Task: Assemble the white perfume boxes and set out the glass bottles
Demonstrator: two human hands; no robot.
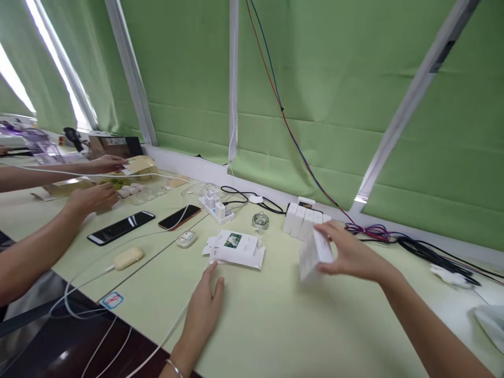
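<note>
My right hand grips a small white box between thumb and fingers, tilted above the table and slightly blurred. Just behind it stands a row of similar white boxes against a dark item. My left hand lies low over the table with its fingers and thumb apart. Its index fingertip is close to a flattened white carton with a green and white flower picture; whether they touch I cannot tell. A small clear glass-like object sits behind the carton.
A power strip, two phones, an earbud case and a yellow power bank-like item lie to the left. Cables run along the wall. A co-worker's hands handle small items at far left.
</note>
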